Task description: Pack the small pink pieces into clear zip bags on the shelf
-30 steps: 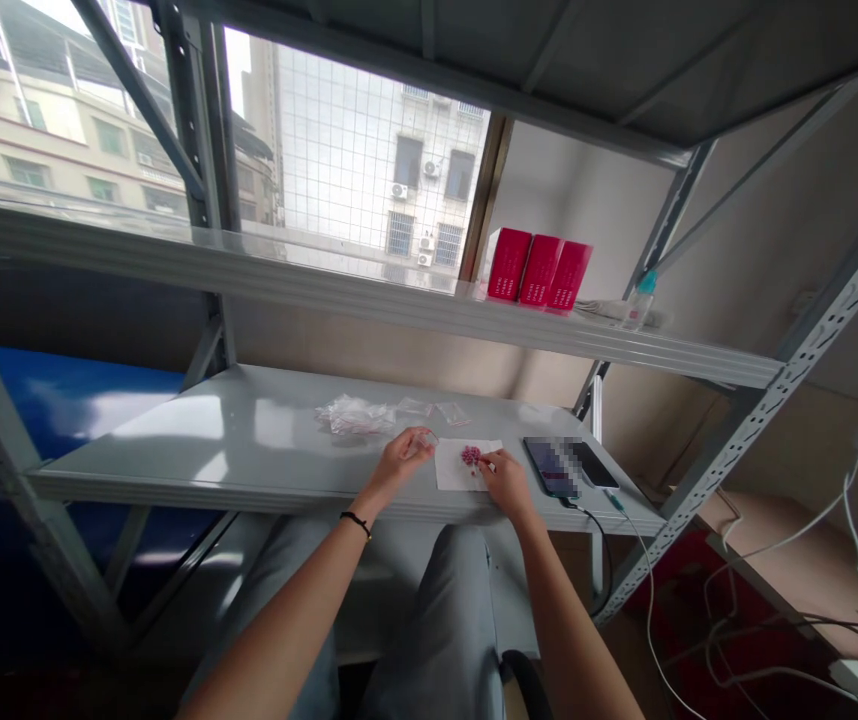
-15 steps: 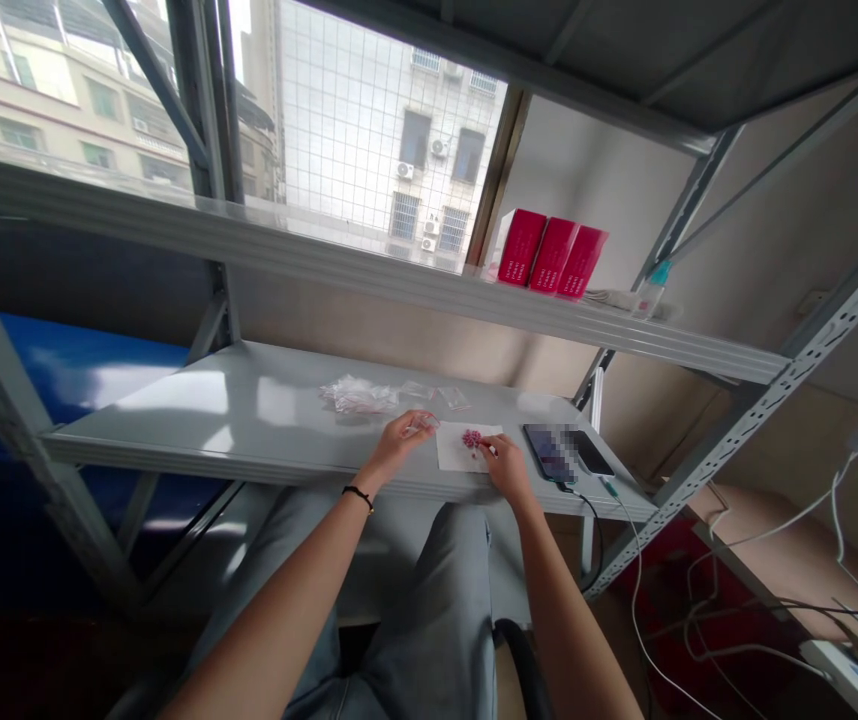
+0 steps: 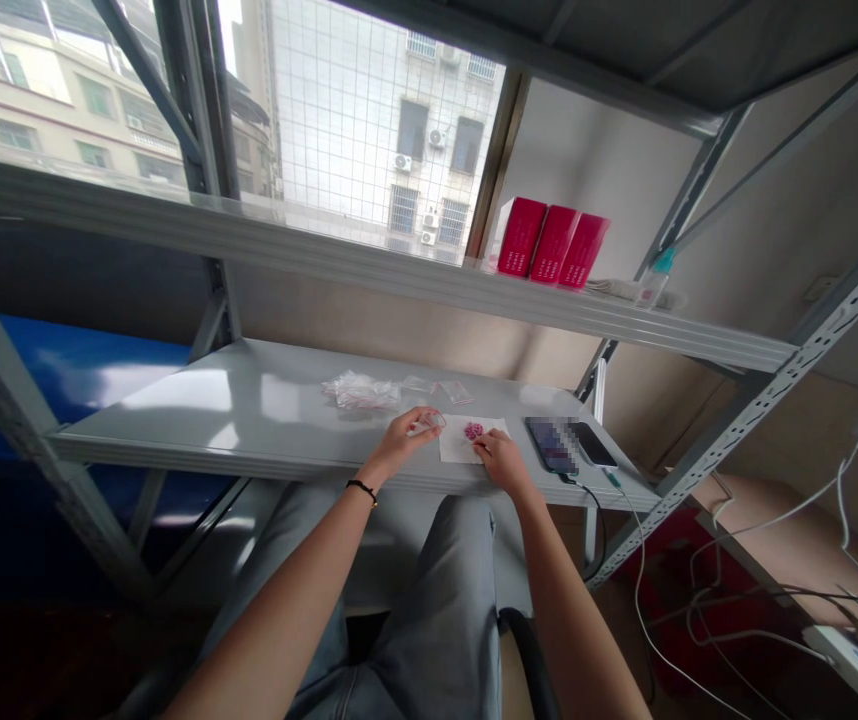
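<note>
Head camera looks down on the left grip (image 3: 405, 442) and right grip (image 3: 500, 462), both held low over the front part of a pale grey steel shelf (image 3: 174, 420). The left grip's fingers (image 3: 421, 425) curl together around a small clear plastic bag (image 3: 433, 422), pinching it near its edge. Anything inside the bag is too small to make out. The right grip's fingertips (image 3: 483, 447) are drawn close together just beside a small heap of pink beads (image 3: 474, 431), and I cannot tell whether they pinch a bead. The heap sits on a square of white paper (image 3: 474, 452), which lies between the two grips and partly under the right one.

Ahead of the left grip, a loose bunch of clear plastic bags (image 3: 360, 391) lies on the shelf, with two flat, small clear bags (image 3: 457, 392) near it. To the right of the right grip, a smartphone with a lit, pixelated screen (image 3: 551, 446) lies beside a dark second phone (image 3: 592, 445), and a black cable (image 3: 600, 530) drops past the shelf edge. Far above the grips, three red cardboard boxes (image 3: 549, 243) stand in a row on the upper shelf (image 3: 324, 250), near a plastic bottle with a teal cap (image 3: 654, 285). Below the grips are light-blue jeans (image 3: 429, 610), and a black wristband (image 3: 361, 489) circles the left wrist.
</note>
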`<state>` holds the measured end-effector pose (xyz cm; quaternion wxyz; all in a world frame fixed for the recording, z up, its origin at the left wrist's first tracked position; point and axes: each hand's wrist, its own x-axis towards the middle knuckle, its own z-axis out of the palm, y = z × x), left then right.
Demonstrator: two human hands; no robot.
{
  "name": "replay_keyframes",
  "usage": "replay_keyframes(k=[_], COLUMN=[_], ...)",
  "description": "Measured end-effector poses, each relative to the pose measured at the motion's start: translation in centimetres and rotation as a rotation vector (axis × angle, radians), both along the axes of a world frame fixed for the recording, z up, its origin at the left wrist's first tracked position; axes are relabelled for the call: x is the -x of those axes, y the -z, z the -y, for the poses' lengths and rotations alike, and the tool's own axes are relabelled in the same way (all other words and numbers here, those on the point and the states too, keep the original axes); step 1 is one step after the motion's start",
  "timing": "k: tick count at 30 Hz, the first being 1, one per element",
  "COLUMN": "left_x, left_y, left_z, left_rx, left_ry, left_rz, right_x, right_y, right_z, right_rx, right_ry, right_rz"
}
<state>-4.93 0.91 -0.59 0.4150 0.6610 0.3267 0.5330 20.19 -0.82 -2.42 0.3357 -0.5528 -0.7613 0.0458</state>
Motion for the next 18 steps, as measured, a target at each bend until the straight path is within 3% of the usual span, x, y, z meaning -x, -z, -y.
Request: replay_keyframes(k=[3, 7, 10, 13, 18], left_x=[0.0, -0.1, -0.2, -0.2, -0.1], left_y=[-0.2, -0.4, -0.4, -0.4, -0.6], left_z=[0.2, 0.3, 0.3, 0.3, 0.5], left_rx=[0.004, 0.013, 0.016, 0.022, 0.05], left_ry=[0.003, 0.018, 0.037, 0.047, 0.03], left_rz=[-0.009, -0.017, -0.019, -0.018, -0.002], right_x=[0.3, 1.9, 4.2, 5.5, 2.2], right_y=[-1.3, -4.4, -6.6, -7.7, -6.4], right_z=[0.3, 0.4, 0.2, -0.3, -1.6], right_rx=[-0.023, -0.069, -0.07, -0.057, -0.069], right_ry=[-0.001, -0.038, -0.179, -0.317, -0.038], right_rz=[-0.071, -0.18, -0.221, -0.213, -0.236])
